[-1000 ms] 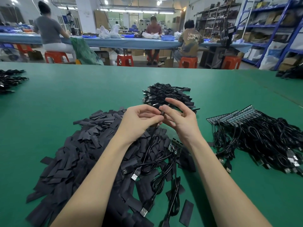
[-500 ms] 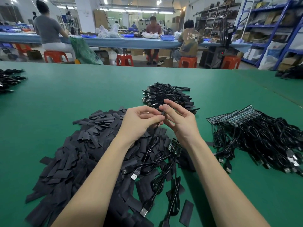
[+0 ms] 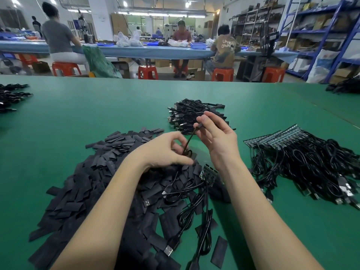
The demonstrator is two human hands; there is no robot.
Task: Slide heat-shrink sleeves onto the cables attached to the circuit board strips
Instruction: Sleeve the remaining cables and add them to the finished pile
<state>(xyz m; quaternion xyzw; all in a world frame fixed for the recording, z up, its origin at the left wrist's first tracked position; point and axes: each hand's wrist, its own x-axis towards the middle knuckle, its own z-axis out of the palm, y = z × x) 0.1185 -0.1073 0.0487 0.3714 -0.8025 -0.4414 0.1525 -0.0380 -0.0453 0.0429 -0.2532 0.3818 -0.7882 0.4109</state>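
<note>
Head view, both hands pinching cable, stretched diagonally, upper end far-right, right hand, left hand

One head-worn wide-angle view, looking forward and down across a green table.

The camera sits above and just behind the person's forearms, which enter from the bottom edge and meet near the centre, where the left hand and right hand are close to the lens. The nearest part of the table fills the lower frame; its far edge lies at about a third of the height. Beyond it the view faces a long blue bench and shelving, far off. Straight lines bow toward the edges.
</note>
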